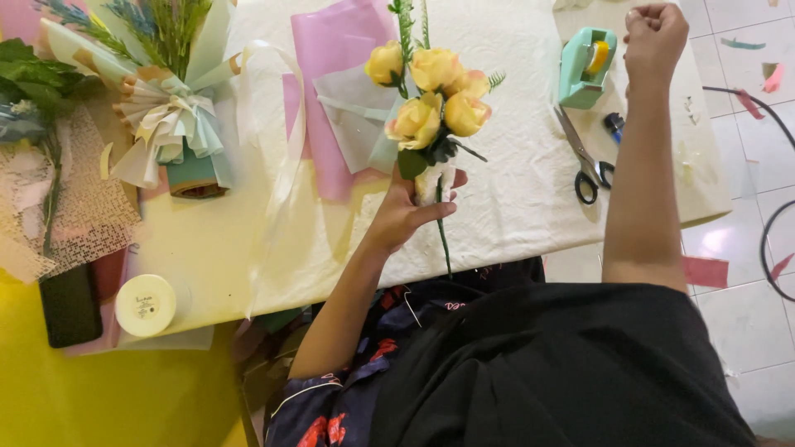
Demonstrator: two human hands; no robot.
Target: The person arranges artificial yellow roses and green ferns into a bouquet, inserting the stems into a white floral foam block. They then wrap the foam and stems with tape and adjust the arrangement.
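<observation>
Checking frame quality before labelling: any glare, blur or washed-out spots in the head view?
Head view: even, soft light, faint shadows; the white table cover looks washed out near the top; yellow roses and left hand sharp; right hand slightly soft at the frame edge; mild wide-angle bend in the floor tiles.

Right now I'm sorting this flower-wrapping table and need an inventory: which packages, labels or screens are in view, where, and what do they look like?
Round white spool: near left table edge, small printed label on top, text too small to tell.
Dark flat rectangle, perhaps a phone: left of the spool, blank black face.
Mint-green tape dispenser: far right, by the right hand, yellow roll inside, no label visible.
</observation>
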